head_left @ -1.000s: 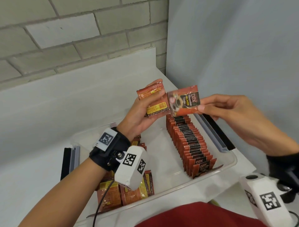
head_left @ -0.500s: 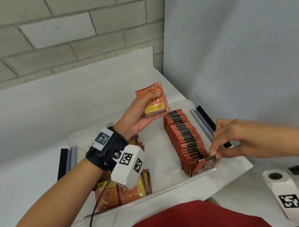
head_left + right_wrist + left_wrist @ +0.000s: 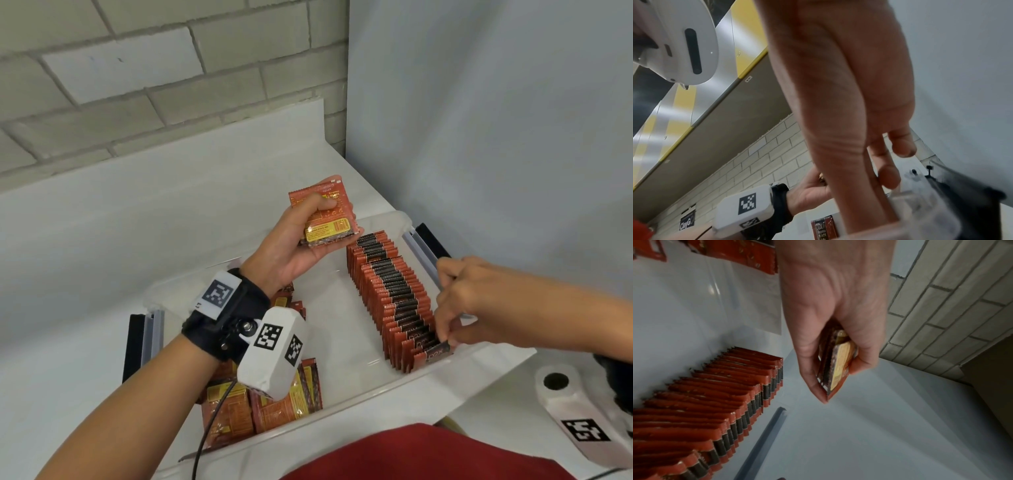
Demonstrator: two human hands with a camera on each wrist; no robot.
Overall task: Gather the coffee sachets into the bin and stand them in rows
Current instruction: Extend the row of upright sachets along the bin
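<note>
Nearest, loose sachets point(image 3: 270, 411) lie flat in the left end of the bin point(image 3: 376, 385); on the right the right hand point(image 3: 479, 301) pinches the top edge of the front sachet point(image 3: 432, 354), seating it on the standing row point(image 3: 390, 291). Further back the left hand point(image 3: 294, 250) hovers over the bin, thumb clamping a small stack point(image 3: 327, 214). They look light, thin, floppy and slick, so I'd pinch the stiff sealed top edge and lean each one on the row, else it likely tips or slides.
</note>
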